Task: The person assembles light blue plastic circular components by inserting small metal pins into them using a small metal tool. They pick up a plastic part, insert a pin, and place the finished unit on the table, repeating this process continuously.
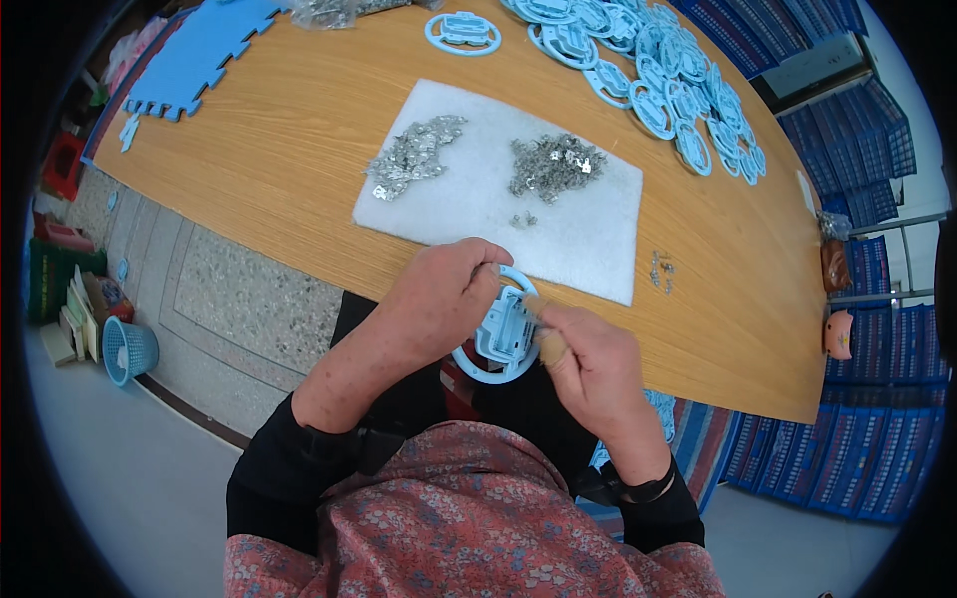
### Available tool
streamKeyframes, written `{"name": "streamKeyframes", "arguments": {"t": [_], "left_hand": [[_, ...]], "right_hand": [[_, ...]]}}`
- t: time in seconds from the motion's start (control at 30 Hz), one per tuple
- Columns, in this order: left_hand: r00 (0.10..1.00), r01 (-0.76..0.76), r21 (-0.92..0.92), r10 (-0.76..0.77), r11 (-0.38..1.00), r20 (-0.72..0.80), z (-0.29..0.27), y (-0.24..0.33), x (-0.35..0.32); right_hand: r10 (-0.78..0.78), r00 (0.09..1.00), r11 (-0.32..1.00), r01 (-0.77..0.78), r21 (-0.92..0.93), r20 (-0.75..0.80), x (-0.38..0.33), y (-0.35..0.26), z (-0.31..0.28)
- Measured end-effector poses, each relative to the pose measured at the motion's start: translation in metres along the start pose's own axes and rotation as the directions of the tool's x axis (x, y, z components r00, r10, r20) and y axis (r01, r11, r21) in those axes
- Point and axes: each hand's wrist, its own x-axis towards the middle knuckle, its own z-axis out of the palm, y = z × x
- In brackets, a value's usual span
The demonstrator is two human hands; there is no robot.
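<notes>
At the table's near edge, my left hand grips the upper left rim of a light-blue plastic ring-shaped part with a rectangular frame across its middle. My right hand is closed at the part's right side, its fingertips against the inner frame. Tan coverings wrap its thumb and a fingertip. Whatever small thing sits between those fingers is hidden. Just beyond lies a white foam pad. It bears a left pile of flat silvery metal pieces and a right pile of small metal pieces, with a few loose ones nearer me.
A heap of similar blue parts covers the table's far right, and a single blue part lies left of it. Some small metal bits rest right of the pad. A blue foam mat occupies the far left. Blue bins stand at right.
</notes>
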Motion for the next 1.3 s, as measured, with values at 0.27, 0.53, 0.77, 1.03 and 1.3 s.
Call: {"name": "streamKeyframes", "arguments": {"t": [0.27,0.53,0.77,1.03,1.3], "left_hand": [[1.000,0.006,0.001,-0.006,1.000,-0.001,0.000,0.003,0.001],[1.000,0.014,0.002,-0.014,1.000,-0.001,0.000,0.003,0.001],[0.981,-0.151,0.181,0.170,0.972,-0.094,0.010,-0.009,0.000],[0.997,-0.044,0.060,0.048,0.997,-0.058,0.001,-0.002,-0.005],[0.995,0.015,-0.299,0.015,0.954,0.096,0.015,0.016,-0.023]], "right_hand": [[-0.060,0.998,0.952,0.049,-0.303,-0.027,0.001,-0.004,-0.007],[-0.050,0.998,0.914,0.056,-0.402,0.025,0.007,-0.012,-0.011],[0.033,0.975,0.935,0.048,-0.352,0.221,0.030,-0.027,-0.029],[0.001,0.925,0.909,0.157,-0.385,0.380,0.046,-0.029,-0.042],[0.381,0.878,0.506,-0.459,0.730,0.289,-0.020,0.016,-0.016]]}}
